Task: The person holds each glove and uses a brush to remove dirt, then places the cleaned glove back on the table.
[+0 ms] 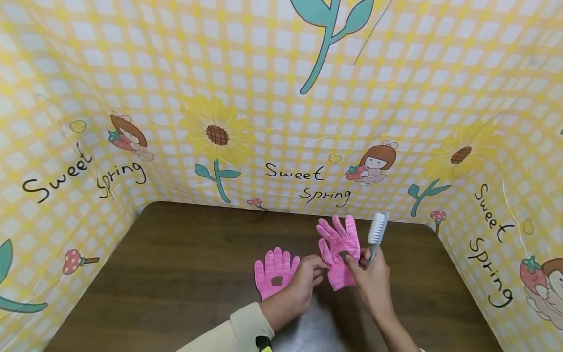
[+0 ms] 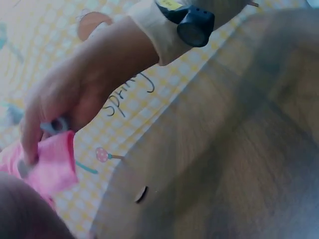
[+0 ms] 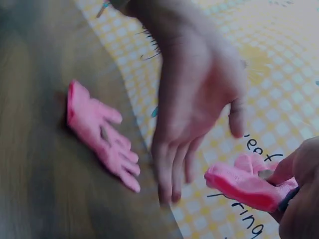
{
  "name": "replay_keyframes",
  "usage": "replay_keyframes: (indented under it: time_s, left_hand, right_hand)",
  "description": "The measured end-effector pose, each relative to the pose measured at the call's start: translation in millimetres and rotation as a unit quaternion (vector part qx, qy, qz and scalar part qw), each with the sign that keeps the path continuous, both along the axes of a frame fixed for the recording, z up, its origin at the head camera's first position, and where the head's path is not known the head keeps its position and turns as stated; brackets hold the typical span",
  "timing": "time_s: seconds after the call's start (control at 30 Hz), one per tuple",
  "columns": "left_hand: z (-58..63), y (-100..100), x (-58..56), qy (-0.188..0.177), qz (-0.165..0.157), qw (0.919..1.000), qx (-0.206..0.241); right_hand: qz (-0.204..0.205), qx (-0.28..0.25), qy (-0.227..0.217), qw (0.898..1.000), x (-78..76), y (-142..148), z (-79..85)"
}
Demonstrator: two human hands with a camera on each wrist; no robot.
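My right hand [image 1: 374,276] pinches a pink knit glove [image 1: 340,269], raised over the table, with the thumb on the brown patch of its palm. The same hand grips a light blue scrub brush [image 1: 378,230], its white bristles turned toward the glove and its handle partly hidden. Close to the raised glove's thumb side is my left hand [image 1: 301,283]; the right wrist view shows that hand [image 3: 194,99] with fingers extended, holding nothing. A second pink glove [image 1: 274,269], also with a brown palm patch, lies flat on the table, partly covered by my left hand.
The dark wooden table [image 1: 184,264] has rounded far corners. A yellow checked cloth [image 1: 281,122] with printed flowers hangs along its back and both sides. A small dark sliver [image 2: 141,194] shows against the table in the left wrist view.
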State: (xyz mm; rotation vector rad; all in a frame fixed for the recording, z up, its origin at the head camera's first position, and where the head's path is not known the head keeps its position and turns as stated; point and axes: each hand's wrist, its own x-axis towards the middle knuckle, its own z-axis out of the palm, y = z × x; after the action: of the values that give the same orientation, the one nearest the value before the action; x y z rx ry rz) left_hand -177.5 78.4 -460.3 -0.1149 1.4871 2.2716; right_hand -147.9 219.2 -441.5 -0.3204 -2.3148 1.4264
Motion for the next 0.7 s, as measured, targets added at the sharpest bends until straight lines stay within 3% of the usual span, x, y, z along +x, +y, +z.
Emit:
replay_keyframes:
  time_s: [0.1, 0.2, 0.7]
  left_hand:
    - [-4.6, -6.2, -5.4, -0.038, -0.065, 0.9938, 0.081]
    - [-6.8, -10.3, -7.5, -0.045, -0.105, 0.9843, 0.135]
    - [-5.2, -4.2, -8.2, -0.005, -0.092, 0.9835, 0.156]
  right_hand:
    - [0.018, -0.137, -0.034, 0.99, -3.5, 3.0, 2.0]
    - [0.027, -0.198, -0.047, 0.979, -5.7, 5.1, 0.3]
    - [0.018, -0.137, -0.036, 0.99, -2.7, -0.6, -0.7]
